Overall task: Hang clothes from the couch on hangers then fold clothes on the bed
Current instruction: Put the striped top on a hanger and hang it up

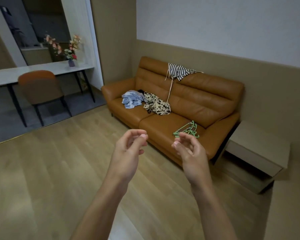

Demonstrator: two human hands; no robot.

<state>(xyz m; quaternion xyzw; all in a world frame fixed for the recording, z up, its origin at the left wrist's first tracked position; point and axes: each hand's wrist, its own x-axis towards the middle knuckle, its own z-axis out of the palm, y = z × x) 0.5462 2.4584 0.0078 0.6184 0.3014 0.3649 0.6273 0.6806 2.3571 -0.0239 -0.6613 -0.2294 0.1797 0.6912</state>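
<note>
Both hands are hovering apart above the floor (59, 170), in front of the couch (206, 94). Left hand (128, 148) and right hand (190, 149) are holding nothing, with fingers loosely curled. A black-and-white striped top (178, 71) is draping over the backrest of the tan leather couch, its strings hanging down. A crumpled blue-white garment (131, 101) is lying on the left seat, touching a cream, black-spotted garment (156, 104). Green hangers (187, 129) are lying piled on the right seat near its front edge. A desk (42, 71) and chair (40, 89) are standing at left.
</note>
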